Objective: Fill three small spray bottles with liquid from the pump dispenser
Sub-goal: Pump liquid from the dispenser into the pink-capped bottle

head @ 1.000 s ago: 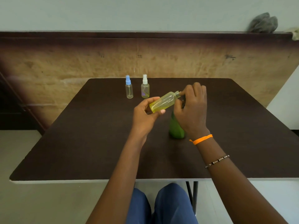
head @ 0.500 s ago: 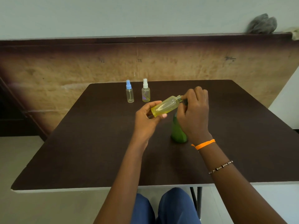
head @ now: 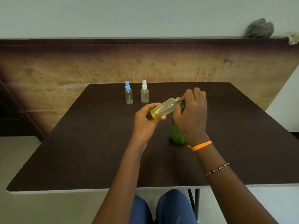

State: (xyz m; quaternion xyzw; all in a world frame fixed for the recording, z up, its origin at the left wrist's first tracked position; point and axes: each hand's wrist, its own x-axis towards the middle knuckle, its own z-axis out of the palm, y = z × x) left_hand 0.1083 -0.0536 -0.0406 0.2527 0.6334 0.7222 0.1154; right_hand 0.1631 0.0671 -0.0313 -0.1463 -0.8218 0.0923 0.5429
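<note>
yellow bottle point(head: 163, 108) tilted — neck up-right

- The yellow bottle point(head: 163, 108), tilted in the left hand point(head: 145, 120), has barely shifted.
- The right hand point(head: 191, 113) fingertips have perhaps edged closer around its open neck.

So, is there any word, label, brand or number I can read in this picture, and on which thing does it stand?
None can be read.
Wooden panel: small dark marks, too blurred to read.
White-capped bottle: a purple patch low on it, perhaps a label; no letters show.
Blue-capped bottle, yellow bottle and green bottle: no text visible.
</note>
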